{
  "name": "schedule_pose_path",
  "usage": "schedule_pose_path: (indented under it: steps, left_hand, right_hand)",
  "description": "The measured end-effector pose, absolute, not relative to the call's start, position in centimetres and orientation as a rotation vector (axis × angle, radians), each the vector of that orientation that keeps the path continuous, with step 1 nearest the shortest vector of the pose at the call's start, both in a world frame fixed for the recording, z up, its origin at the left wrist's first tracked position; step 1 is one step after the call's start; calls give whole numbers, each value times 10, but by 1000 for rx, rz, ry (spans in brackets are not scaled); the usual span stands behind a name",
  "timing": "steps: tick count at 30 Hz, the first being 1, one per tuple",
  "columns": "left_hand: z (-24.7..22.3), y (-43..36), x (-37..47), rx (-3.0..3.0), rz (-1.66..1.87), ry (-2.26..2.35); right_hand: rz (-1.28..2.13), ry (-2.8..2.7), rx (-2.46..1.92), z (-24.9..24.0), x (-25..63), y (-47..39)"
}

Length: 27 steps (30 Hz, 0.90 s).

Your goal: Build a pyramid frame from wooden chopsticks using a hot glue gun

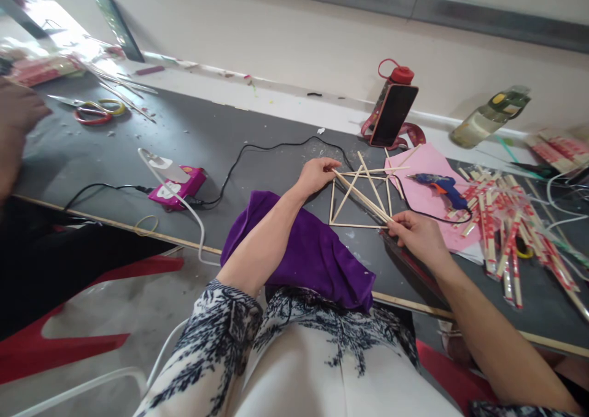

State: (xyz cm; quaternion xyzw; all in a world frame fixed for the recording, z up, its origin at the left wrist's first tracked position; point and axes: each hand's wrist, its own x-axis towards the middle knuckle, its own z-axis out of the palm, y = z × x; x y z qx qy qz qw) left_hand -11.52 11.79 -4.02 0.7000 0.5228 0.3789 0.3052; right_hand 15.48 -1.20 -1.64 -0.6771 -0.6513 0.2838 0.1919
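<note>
A few wooden chopsticks (363,198) slant between my two hands, lying close together. My left hand (317,176) pinches their far end, and my right hand (414,234) has its fingers closed on the near end. Just beneath and behind them is a frame of glued chopsticks (356,225) on the grey table, with crossed pieces rising from it. To the right of the frame, a blue hot glue gun (442,190) rests on pink paper (453,236). A purple cloth (317,257) lies over the table edge under my left forearm.
Paper-wrapped chopsticks (518,221) are heaped at right. A phone (394,116) leans on a red-capped bottle (403,75); another bottle (488,118) stands nearby. At left are a purple power strip (179,190) with cords, scissors (94,115) and another person's hand (21,110).
</note>
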Motion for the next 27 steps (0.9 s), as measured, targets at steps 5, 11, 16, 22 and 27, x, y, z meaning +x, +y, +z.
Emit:
schedule_pose_path:
  steps: [5,11,16,22,27]
  left_hand:
    - [-42,118,-116,1837,996,1388]
    - [-41,118,-115,1841,986,1404]
    - [-38,116,-114,1858,949,1450]
    - [-37,114,-114,1862,966,1448]
    - [-36,114,-114,1819,979,1436]
  right_hand:
    - [806,-1828,-1890,-16,155,-11]
    - [811,-1833,-1887,-18,157,-11]
    - [820,-1828,-1888,-18,157,-11]
    - [826,-1833,-1875,-18,156,-10]
    - [820,-1820,-1875,-17,155,-11]
